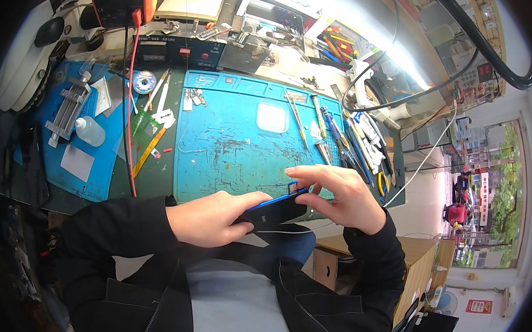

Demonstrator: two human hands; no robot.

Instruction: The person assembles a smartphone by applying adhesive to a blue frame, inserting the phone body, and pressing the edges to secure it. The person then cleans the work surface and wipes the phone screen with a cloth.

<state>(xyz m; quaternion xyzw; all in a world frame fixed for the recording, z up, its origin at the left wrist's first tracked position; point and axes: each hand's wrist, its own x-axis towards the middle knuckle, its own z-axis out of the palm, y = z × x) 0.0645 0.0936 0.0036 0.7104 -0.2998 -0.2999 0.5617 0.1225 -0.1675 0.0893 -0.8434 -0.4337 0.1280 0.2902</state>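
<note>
My left hand (pixel 211 219) is closed round one end of a smartphone (pixel 274 213) with a dark screen side and a blue edge, held tilted in front of my chest. At the phone's blue edge, a small blue-framed SIM card tray (pixel 293 187) sticks out. My right hand (pixel 343 198) has its thumb and fingers bent around this tray, with the thumb close against the phone's corner. The fingers partly cover the spot, so how far the tray sits out of the phone cannot be told.
Below the phone lies a blue work mat (pixel 219 133) with a white square dish (pixel 272 116). Tweezers (pixel 297 120), screwdrivers (pixel 335 130) and pliers (pixel 384 180) lie to the right. On the left are a metal clamp (pixel 70 108), a small bottle (pixel 89 131) and a red multimeter lead (pixel 130 97).
</note>
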